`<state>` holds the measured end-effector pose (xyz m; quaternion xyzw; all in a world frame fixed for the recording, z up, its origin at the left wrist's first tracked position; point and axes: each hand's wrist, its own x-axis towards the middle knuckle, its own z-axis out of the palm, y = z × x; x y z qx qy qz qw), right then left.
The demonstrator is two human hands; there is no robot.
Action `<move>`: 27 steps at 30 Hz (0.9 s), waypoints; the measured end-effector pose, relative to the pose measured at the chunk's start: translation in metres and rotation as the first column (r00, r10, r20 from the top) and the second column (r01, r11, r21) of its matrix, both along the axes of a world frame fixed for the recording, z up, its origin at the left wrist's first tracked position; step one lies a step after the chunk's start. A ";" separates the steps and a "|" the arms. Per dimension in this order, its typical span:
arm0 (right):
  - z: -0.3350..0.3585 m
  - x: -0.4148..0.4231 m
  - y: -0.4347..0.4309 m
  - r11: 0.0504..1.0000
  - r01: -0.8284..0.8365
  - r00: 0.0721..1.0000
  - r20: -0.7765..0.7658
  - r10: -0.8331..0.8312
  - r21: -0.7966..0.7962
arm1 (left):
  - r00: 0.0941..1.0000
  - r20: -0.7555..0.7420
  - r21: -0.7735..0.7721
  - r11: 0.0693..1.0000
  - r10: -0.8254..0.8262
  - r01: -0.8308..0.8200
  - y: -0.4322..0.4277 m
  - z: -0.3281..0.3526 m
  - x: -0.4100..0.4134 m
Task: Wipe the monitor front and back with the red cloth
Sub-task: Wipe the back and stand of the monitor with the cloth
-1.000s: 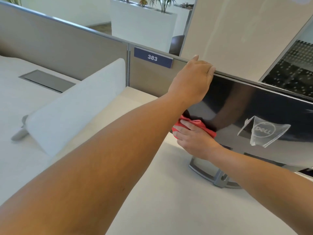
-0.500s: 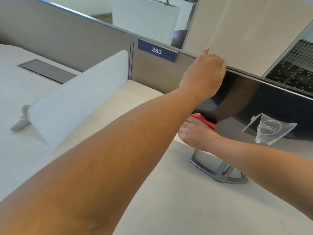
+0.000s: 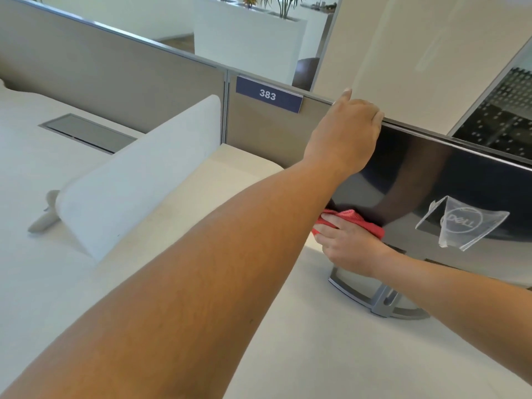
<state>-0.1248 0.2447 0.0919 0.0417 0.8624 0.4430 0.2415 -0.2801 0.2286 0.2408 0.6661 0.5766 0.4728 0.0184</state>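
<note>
The monitor (image 3: pixel 437 180) stands on the white desk at the right with its glossy black back toward me; a Dell logo shows on it. My left hand (image 3: pixel 345 133) grips the monitor's top left corner, fingers curled over the edge. Below it, my right hand (image 3: pixel 348 249) presses the red cloth (image 3: pixel 365 223) flat against the lower left part of the black back. My left forearm crosses the view and hides part of the cloth. The grey stand base (image 3: pixel 374 300) rests on the desk under my right wrist.
A white divider panel (image 3: pixel 138 180) stands on the desk (image 3: pixel 288 341) to the left. Beige partition walls (image 3: pixel 115 82) with a blue "383" plate (image 3: pixel 268 95) run behind. A grey cable hatch (image 3: pixel 86 132) lies at the far left. White planters stand beyond.
My right hand with the red cloth slid up behind my left forearm, then came back down and left on the monitor's back. My left hand kept its grip on the top corner.
</note>
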 end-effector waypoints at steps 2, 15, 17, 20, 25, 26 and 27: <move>0.002 0.012 0.003 1.000 0.002 0.998 0.063 -0.003 0.022 | 1.000 -0.005 0.006 1.000 0.001 -0.001 -0.002 0.003 0.002; -0.009 -0.018 0.001 0.997 -0.072 0.945 -0.320 0.071 0.008 | 0.998 -0.016 -0.125 0.991 -0.058 0.055 -0.008 0.010 -0.010; -0.021 0.007 0.004 0.998 -0.016 0.983 -0.184 0.026 0.055 | 0.998 -0.016 -0.157 0.986 -0.052 0.049 -0.008 0.011 -0.011; -0.018 0.036 0.009 0.996 -0.070 0.988 -0.134 0.078 0.063 | 0.999 -0.031 -0.199 0.979 -0.044 0.038 -0.005 0.014 -0.013; 0.020 0.033 0.013 0.978 -0.201 0.912 -0.374 0.167 -0.052 | 0.992 -0.124 -0.180 0.984 -0.007 -0.016 -0.009 0.014 -0.013; 0.028 0.030 0.009 0.978 -0.198 0.886 -0.439 0.148 -0.070 | 0.988 -0.153 -0.181 0.983 -0.003 -0.025 -0.009 0.014 -0.012; 0.036 0.027 0.006 0.979 -0.189 0.858 -0.498 0.126 -0.077 | 0.984 -0.178 -0.185 0.982 -0.004 -0.029 -0.010 0.014 -0.011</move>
